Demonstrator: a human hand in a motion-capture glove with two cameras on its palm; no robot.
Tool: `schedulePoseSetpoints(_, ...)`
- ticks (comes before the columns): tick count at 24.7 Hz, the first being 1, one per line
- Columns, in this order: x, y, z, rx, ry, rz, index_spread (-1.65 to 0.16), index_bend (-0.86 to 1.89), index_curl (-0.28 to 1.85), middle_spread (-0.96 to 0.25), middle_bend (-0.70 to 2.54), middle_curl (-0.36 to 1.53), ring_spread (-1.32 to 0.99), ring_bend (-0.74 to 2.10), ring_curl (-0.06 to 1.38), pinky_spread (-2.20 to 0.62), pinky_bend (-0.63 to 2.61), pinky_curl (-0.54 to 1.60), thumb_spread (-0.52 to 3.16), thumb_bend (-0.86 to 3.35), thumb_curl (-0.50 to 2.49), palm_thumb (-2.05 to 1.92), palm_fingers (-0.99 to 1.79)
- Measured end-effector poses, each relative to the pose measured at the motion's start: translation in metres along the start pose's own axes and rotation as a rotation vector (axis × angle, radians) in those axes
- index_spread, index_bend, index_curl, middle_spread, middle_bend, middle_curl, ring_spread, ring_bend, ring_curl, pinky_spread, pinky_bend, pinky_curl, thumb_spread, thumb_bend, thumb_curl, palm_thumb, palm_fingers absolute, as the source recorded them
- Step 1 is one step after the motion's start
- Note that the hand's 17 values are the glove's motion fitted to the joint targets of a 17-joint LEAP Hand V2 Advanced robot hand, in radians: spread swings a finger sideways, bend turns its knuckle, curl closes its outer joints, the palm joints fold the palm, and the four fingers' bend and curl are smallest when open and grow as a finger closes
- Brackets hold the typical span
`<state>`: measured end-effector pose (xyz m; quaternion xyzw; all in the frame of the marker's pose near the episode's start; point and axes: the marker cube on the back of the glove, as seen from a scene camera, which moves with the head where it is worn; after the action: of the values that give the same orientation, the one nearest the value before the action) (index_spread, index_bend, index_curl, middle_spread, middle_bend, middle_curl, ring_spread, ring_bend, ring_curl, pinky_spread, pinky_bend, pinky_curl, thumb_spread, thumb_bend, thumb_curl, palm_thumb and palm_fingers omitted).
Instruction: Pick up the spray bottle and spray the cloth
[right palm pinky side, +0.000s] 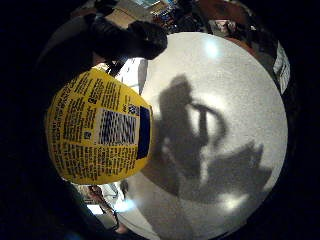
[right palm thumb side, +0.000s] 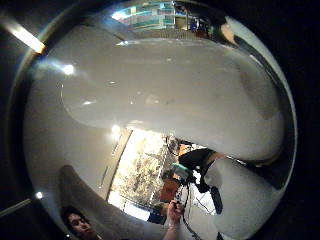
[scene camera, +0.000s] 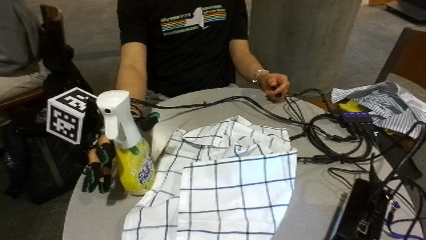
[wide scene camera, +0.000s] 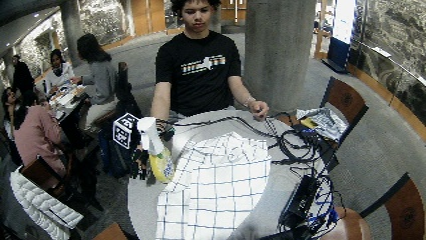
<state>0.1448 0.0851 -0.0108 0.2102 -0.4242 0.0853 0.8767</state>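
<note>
One yellow spray bottle (scene camera: 131, 150) with a white trigger head stands upright on the round grey surface (scene camera: 93, 215), near its edge on the person's right side. Its base is just beside the near corner of the white checked cloth (scene camera: 226, 185), which lies spread and partly folded across the middle of the surface. The gloved right hand (scene camera: 98, 167) sits next to the bottle on the side away from the cloth, its fingers (scene camera: 93, 177) hanging straight down and slightly apart, gripping nothing; whether they touch the bottle cannot be told. From the little finger side of the palm, the bottle's yellow back label fills a good part of the view, with the surface and the hand's shadow beyond it. The person's bare left hand (scene camera: 275, 85) rests at the far edge of the surface among black cables (scene camera: 319, 135). A striped cloth (scene camera: 383, 102) lies off to that side, and dark equipment (scene camera: 359, 210) sits along the surface's edge.
</note>
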Motion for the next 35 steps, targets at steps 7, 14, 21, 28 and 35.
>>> schedulePoseSetpoints(7, 0.004, -0.01, 0.009, -0.027, -0.109, 0.03, -0.26, 0.63, 0.34, 0.05, 0.28, 0.39, 0.14, 0.22, 0.26, 0.35, 0.5, 0.31, 0.81, 0.07, 0.42, 0.81, 0.75)
schedulePoseSetpoints(14, -0.003, -0.009, 0.003, -0.06, -0.119, -0.048, -0.22, 0.37, 0.34, -0.01, 0.42, 0.44, 0.04, 0.44, 0.34, 0.33, 0.32, 0.28, 0.7, 0.07, 0.49, 0.94, 0.98)
schedulePoseSetpoints(21, -0.049, 0.036, -0.003, -0.423, -0.113, -0.09, -0.19, 0.26, 0.36, -0.03, 0.37, 0.45, 0.0, 0.49, 0.38, 0.3, 0.31, 0.3, 0.6, 0.01, 0.53, 0.96, 1.11)
schedulePoseSetpoints(28, -0.073, 0.07, 0.015, -0.692, -0.098, 0.03, -0.17, 0.2, 0.39, -0.03, 0.35, 0.46, -0.01, 0.47, 0.38, 0.27, 0.29, 0.31, 0.58, -0.03, 0.57, 0.95, 1.14)
schedulePoseSetpoints(35, -0.078, 0.097, 0.022, -0.815, -0.026, 0.126, -0.16, 0.18, 0.42, -0.03, 0.34, 0.46, -0.01, 0.45, 0.38, 0.25, 0.28, 0.32, 0.59, -0.03, 0.58, 0.94, 1.16)
